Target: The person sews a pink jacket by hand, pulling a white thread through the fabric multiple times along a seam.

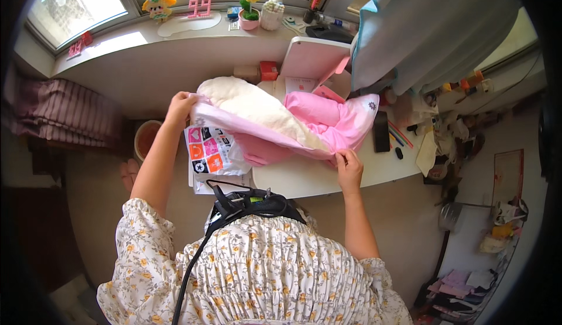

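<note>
Stretched between both hands is the edge of a pink cloth cover (268, 147) with a paler border and grey flower motifs. My left hand (179, 109) pinches its left corner, and my right hand (350, 171) grips the edge at the lower right. A cream padded insert (250, 108) lies within the raised opening, partly hidden by the cloth. More of the pink fabric bunches up on the white table (303, 184) to the right. Below the cloth's left part, a printed plastic bag (210, 151) rests on papers near my left forearm.
Right of the cloth lie a black phone (381, 132), coloured pens (400, 134) and a small black object (398, 153). Behind stand a white folding board (314, 59) and a red box (268, 70). The windowsill holds a crocheted flower pot (249, 18). A bucket (147, 140) is at left.
</note>
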Tool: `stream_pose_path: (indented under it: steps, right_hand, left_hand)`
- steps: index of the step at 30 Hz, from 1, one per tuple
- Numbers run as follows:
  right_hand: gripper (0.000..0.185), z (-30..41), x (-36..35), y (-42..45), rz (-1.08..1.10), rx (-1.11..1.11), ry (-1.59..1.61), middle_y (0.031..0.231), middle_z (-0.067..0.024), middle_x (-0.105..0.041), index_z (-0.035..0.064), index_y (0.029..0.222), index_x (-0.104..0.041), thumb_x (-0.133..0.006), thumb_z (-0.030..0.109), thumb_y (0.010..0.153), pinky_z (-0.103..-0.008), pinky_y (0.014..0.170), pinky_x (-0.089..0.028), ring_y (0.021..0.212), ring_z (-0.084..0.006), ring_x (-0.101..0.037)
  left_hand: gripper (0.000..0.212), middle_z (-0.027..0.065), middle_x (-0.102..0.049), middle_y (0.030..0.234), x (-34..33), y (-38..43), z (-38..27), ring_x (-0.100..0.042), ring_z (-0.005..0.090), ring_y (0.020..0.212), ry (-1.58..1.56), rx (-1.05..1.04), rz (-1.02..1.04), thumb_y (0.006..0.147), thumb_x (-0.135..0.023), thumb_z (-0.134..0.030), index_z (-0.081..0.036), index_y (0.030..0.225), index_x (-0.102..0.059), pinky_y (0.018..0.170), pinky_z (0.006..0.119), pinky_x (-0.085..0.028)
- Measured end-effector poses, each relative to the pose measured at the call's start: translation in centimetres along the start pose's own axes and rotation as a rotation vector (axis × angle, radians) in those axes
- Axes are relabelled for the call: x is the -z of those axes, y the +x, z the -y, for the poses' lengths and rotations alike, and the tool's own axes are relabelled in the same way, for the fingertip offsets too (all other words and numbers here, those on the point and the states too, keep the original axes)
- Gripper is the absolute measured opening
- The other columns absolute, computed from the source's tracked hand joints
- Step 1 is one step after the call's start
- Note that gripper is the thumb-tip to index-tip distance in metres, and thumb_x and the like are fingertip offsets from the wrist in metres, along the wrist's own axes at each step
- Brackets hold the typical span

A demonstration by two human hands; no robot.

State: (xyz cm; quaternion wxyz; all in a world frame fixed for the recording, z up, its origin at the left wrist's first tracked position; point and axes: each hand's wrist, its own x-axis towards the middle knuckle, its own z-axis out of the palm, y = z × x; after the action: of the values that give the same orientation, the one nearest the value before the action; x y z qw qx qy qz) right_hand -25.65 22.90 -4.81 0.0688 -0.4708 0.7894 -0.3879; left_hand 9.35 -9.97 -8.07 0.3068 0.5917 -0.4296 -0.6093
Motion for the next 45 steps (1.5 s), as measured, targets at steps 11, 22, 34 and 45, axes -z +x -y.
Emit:
stream_pose_path:
  steps: [11,22,34,45]
  right_hand:
    - [0.004,-1.1,-1.0,-1.4,-0.028,0.121,-0.048,0.075,-0.0098,-0.061,0.0005,0.084,-0.062,-0.065,0.004,0.085,-0.0317,0.055,-0.046,0.058,-0.02,-0.059]
    - [0.006,0.0,0.3,-1.6,0.03,-0.007,-0.026,0.082,-0.0105,-0.064,0.0046,0.086,-0.064,-0.066,0.009,0.084,-0.0379,0.066,-0.05,0.074,-0.0315,-0.063]
    - [0.006,1.6,0.9,-1.5,0.007,0.1,0.071,0.083,-0.0085,-0.063,0.0055,0.084,-0.063,-0.067,0.008,0.083,-0.0367,0.063,-0.05,0.073,-0.0304,-0.063]
    - [0.011,0.2,2.5,1.2,0.102,0.382,0.144,0.082,-0.0051,-0.062,0.0082,0.084,-0.062,-0.071,0.009,0.079,-0.0362,0.057,-0.05,0.068,-0.0274,-0.064]
  left_hand:
    - [0.066,0.0097,-0.046,0.142,-1.0,-6.6,1.7,-0.044,0.0281,0.132,-0.156,-0.635,0.483,0.078,-0.058,0.007,-0.01,0.139,-0.042,0.104,0.041,-0.042]
    - [0.011,0.0083,-0.058,0.111,-11.7,-9.1,-1.6,-0.054,0.0311,0.107,0.789,-1.417,0.554,0.081,-0.062,-0.006,-0.007,0.092,-0.063,0.098,0.043,-0.04]
    - [0.014,0.0148,-0.065,0.079,-11.2,-10.8,-3.3,-0.064,0.0334,0.08,1.503,-0.853,0.678,0.087,-0.054,-0.017,-0.011,0.098,-0.06,0.069,0.046,-0.049]
    - [0.008,0.017,-0.063,0.098,-15.6,-11.9,-4.8,-0.057,0.0363,0.099,1.151,-1.05,0.711,0.088,-0.056,-0.011,-0.004,0.088,-0.055,0.093,0.043,-0.042]
